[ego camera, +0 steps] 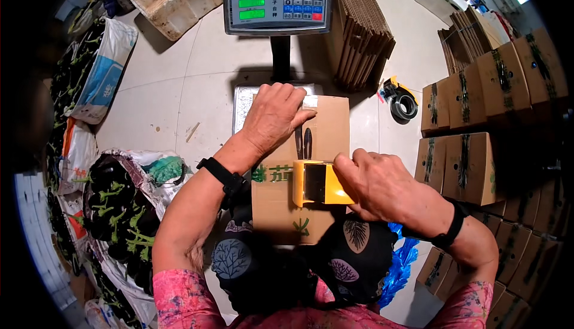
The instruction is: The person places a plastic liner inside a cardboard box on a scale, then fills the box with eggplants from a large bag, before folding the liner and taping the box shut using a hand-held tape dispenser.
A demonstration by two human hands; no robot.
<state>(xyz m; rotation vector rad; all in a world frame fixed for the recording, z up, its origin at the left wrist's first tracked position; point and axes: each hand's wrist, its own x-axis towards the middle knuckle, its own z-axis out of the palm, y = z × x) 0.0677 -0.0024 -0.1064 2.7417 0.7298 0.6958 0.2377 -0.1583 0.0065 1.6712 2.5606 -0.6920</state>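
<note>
A cardboard box with green printing lies before me, partly over the metal platform of an electronic scale. My left hand presses on the far end of the box top, its thumb beside a short piece of clear tape. In my right hand is a yellow tape dispenser, held low over the middle of the box. Dark slots or printed shapes show on the box between my hands. The scale's display panel stands beyond, its readouts lit green.
Flattened cardboard boxes stand beyond the box, near another tape dispenser on the floor. Taped boxes are stacked at right. Sacks of eggplants line the left, below a dirty foam box. Blue plastic lies by my right knee.
</note>
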